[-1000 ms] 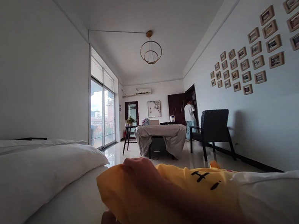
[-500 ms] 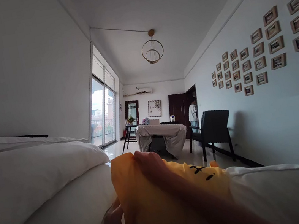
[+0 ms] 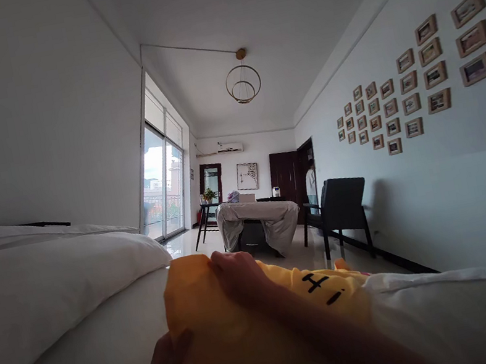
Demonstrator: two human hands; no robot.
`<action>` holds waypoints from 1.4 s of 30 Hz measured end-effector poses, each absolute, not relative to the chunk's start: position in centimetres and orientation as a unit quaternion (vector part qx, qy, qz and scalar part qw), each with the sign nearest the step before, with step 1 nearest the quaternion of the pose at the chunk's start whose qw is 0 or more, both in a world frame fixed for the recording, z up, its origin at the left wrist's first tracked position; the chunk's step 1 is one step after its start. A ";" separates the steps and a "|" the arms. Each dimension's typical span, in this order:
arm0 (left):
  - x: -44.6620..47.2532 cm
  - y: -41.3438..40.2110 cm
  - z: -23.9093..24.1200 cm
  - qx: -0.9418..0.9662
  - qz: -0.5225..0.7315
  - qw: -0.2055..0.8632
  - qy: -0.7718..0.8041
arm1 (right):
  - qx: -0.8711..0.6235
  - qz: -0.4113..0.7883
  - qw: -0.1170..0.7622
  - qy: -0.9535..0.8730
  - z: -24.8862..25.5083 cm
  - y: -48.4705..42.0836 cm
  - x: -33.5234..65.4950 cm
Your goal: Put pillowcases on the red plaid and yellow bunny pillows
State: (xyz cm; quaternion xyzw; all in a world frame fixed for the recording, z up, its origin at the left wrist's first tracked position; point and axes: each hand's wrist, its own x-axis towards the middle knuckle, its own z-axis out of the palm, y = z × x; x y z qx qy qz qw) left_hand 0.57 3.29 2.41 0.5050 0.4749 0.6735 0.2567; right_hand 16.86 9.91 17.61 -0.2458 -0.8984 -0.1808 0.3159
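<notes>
A yellow cloth [image 3: 200, 315] with black "Hi" lettering lies in front of me, its near part raised and bulging. My right hand [image 3: 238, 277] reaches across it, fingers closed on its far upper edge. At the cloth's left edge is my left hand [image 3: 172, 350]; its thumb or a finger rests on the near face while the other fingers are hidden behind the fabric. White bedding [image 3: 457, 307] borders the cloth on the right. A white pillow-like bundle [image 3: 66, 276] lies to the left.
Beyond the bedding stands a table [image 3: 257, 208] draped in a pale cover. A black armchair [image 3: 343, 205] is by the right wall. A person [image 3: 312, 188] stands in the far doorway. Glass doors [image 3: 163, 183] line the left side.
The view has turned slightly right. The left hand has shifted left, and its grip on the cloth's edge looks different. The right hand keeps its hold. The person has moved further into the doorway.
</notes>
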 end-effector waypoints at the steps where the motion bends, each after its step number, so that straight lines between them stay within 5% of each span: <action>1: 0.6 3.4 2.5 0.506 0.671 0.250 0.480 | -0.215 -0.175 0.304 -0.912 17.7 9.7 17.0; 9: 1.0 2.4 3.4 0.485 0.671 0.181 0.531 | -0.060 -0.003 0.172 -0.983 20.0 9.9 21.2; 17: 3.2 2.9 3.8 0.409 0.700 0.173 0.559 | -0.336 0.186 0.034 -0.923 18.2 15.0 26.1; 32: 11.3 -3.2 8.7 0.389 0.752 0.151 0.510 | -0.383 -0.077 0.152 -0.908 16.9 4.8 27.8; 38: 15.7 -6.3 12.4 0.295 0.842 0.057 0.448 | -0.319 -0.015 0.187 -0.929 22.1 6.9 33.3; 42: 18.0 -6.1 13.7 0.315 0.828 0.009 0.464 | -0.289 0.053 0.189 -0.937 19.8 8.2 36.7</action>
